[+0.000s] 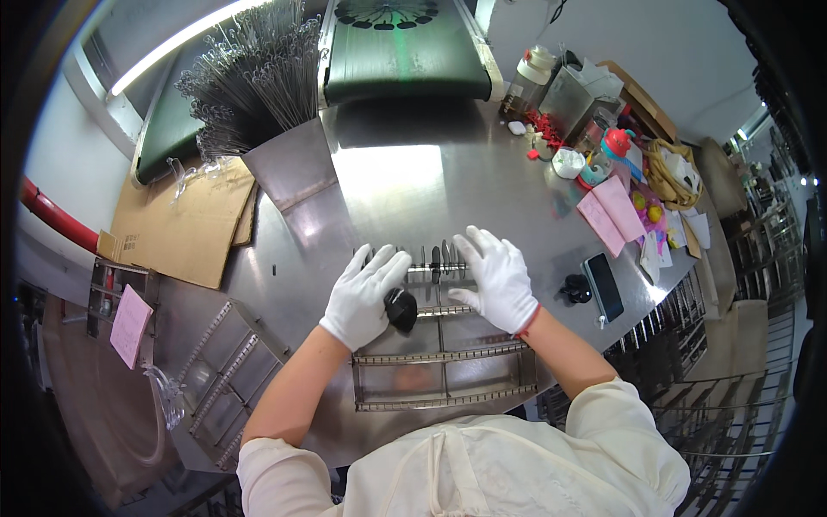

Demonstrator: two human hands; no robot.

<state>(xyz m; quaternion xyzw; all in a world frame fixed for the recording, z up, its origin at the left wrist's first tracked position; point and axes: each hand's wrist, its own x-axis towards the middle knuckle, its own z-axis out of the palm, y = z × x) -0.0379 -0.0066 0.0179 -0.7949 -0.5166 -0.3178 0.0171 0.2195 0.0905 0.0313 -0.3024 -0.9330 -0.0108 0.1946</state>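
Note:
In front of me lies a metal rack [444, 354] with several slotted crossbars. A row of thin dark rounded pieces [436, 258] stands upright in its far bar. My left hand [362, 297], in a white glove, is at the left end of that row. Its fingers reach forward, and a black bundle [401, 310] is held against the thumb side of the palm; I cannot make out its exact kind. My right hand [497, 283], also gloved, is at the row's right end with thumb and fingers spread. Nothing shows in its grasp, though its fingertips are close to the pieces.
A second slotted rack [226, 370] lies at left, near flattened cardboard [185, 220]. A metal bin [293, 164] holds many hooked wires. A green conveyor belt [405, 60] ends at the table's far side. Bottles, pink paper [610, 215] and a phone [602, 287] lie right.

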